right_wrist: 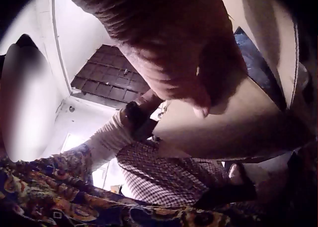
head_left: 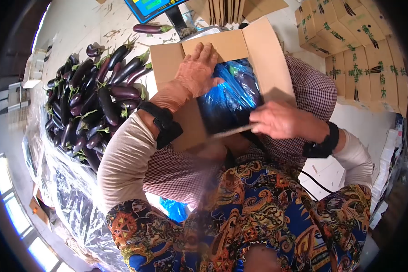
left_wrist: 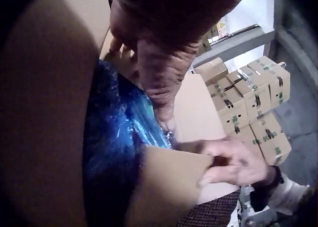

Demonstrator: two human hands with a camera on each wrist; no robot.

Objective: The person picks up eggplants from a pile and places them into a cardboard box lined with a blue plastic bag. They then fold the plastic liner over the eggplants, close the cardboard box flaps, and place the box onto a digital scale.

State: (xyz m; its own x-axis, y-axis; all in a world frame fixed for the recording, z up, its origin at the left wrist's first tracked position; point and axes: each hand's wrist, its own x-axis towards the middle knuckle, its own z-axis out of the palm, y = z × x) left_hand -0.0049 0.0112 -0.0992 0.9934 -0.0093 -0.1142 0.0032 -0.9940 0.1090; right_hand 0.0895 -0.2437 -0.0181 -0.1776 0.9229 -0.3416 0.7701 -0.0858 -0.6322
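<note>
An open cardboard box [head_left: 165, 56] stands between the person's legs with its flaps spread. Inside lies a blue plastic bag [head_left: 229, 93] with dark purple shapes showing through. The left hand [head_left: 197, 68] rests on the far flap, fingers straight, its thumb stretched over the bag. At the near side the right hand [head_left: 279, 120] pinches the edge of the near flap [left_wrist: 171, 175] between thumb and fingers, as the left wrist view also shows. In the right wrist view the right hand [right_wrist: 174, 53] covers part of that flap.
A large heap of eggplants [head_left: 109, 106] lies at the left on clear plastic sheeting. One eggplant [head_left: 150, 28] lies beside a scale with a blue-framed display [head_left: 152, 7]. Printed cartons [head_left: 356, 72] are stacked at the right, and flat cardboard stands behind the box.
</note>
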